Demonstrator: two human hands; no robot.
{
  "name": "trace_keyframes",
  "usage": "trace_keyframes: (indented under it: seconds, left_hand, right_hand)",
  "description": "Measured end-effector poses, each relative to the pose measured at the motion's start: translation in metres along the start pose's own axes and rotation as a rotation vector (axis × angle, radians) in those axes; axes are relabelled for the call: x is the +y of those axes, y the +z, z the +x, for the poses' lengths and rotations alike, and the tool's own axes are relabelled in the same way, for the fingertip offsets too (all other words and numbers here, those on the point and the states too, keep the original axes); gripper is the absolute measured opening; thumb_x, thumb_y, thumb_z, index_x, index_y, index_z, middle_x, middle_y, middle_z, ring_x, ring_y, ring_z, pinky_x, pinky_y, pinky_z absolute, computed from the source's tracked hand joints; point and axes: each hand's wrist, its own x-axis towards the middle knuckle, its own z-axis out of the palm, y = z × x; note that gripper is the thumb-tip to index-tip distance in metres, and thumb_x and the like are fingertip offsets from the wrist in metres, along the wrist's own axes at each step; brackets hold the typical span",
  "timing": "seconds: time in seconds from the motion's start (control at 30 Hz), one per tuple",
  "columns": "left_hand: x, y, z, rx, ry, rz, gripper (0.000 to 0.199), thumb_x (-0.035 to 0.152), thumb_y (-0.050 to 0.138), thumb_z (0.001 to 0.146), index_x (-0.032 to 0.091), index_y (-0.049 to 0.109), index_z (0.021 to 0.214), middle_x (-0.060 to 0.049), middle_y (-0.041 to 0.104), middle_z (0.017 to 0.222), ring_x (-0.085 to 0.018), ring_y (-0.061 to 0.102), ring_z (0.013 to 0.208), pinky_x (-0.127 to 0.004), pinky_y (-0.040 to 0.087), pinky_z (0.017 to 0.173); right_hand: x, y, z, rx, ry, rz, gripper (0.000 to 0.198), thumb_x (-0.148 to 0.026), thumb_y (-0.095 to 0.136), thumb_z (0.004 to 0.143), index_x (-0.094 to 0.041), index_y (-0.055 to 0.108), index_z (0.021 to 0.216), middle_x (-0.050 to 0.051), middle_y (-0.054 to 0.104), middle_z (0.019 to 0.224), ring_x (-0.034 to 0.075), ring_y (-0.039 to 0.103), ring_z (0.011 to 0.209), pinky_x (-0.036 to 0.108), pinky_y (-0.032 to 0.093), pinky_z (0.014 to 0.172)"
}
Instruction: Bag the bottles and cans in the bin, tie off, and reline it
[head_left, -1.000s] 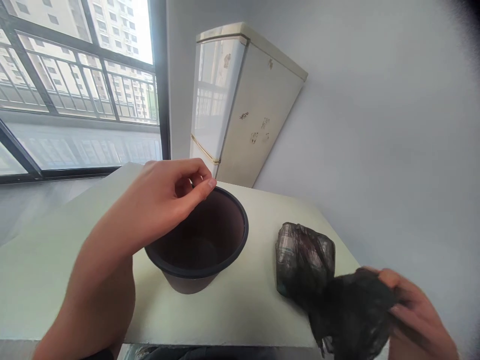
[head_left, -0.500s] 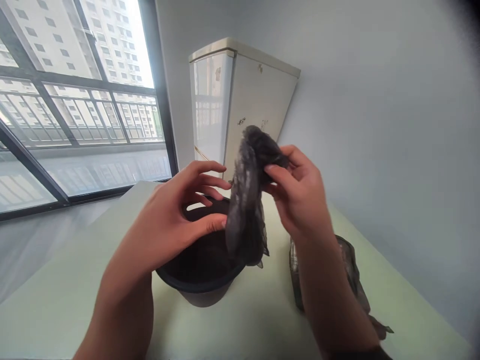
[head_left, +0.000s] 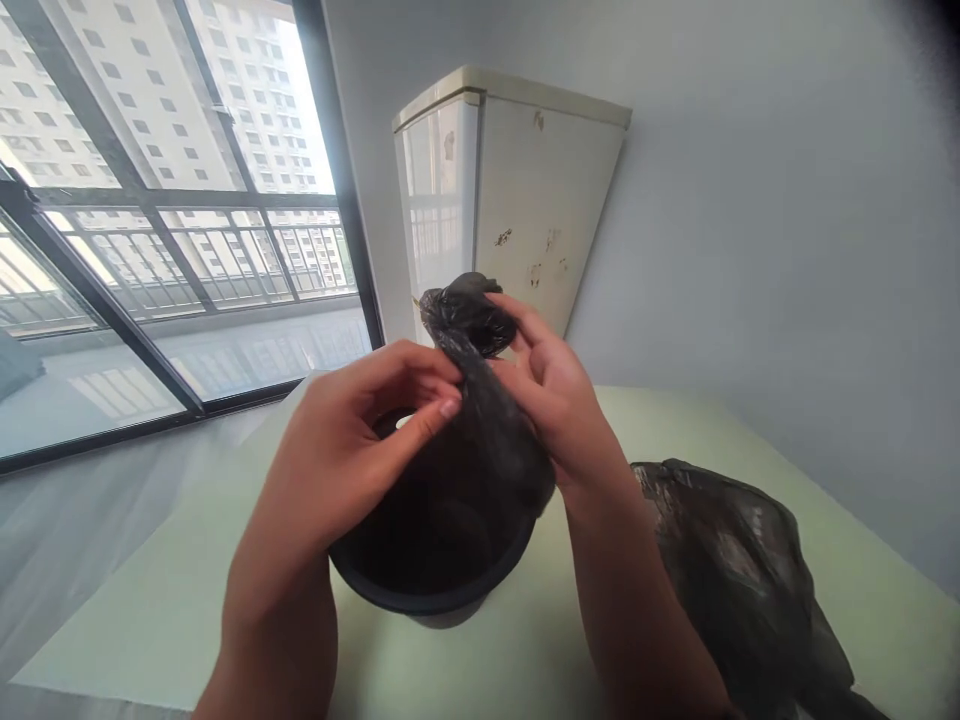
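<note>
A bunched black plastic bag (head_left: 499, 420) hangs over the right part of a dark trash bin (head_left: 431, 595), which stands upright on the table. My right hand (head_left: 551, 395) is closed around the bag's upper part, where the plastic forms a loop. The fingertips of my left hand (head_left: 367, 430) pinch the left edge of the bag just above the bin. Both forearms reach in from below. The bin's far side is partly covered by the bag and my left hand, and its inside looks dark.
A second black plastic bag (head_left: 742, 570), filled and bulky, lies on the pale green table (head_left: 525, 650) right of my right forearm. Behind the table stands a white fridge (head_left: 555, 180) with worn spots. A glass sliding door (head_left: 202, 250) is at the left.
My left hand has gone from spread fingers to pinching the bag. The right hand has shifted left and the bag hangs more over the bin. My view has turned slightly, showing more of the filled bag.
</note>
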Motion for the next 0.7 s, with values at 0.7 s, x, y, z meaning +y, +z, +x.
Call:
trace_keyframes:
  seconds: [0.7]
  left_hand:
    - [-0.010, 0.001, 0.022, 0.826, 0.402, -0.179, 0.032, 0.012, 0.060, 0.089, 0.016, 0.043, 0.062, 0.003, 0.031, 0.067, -0.009, 0.038, 0.067, -0.021, 0.040, 0.067]
  right_hand:
    - [-0.008, -0.029, 0.000, 0.268, -0.136, -0.057, 0.031, -0.053, 0.072, 0.096, -0.024, 0.070, 0.084, 0.000, 0.058, 0.075, 0.015, 0.059, 0.067, 0.026, 0.048, 0.051]
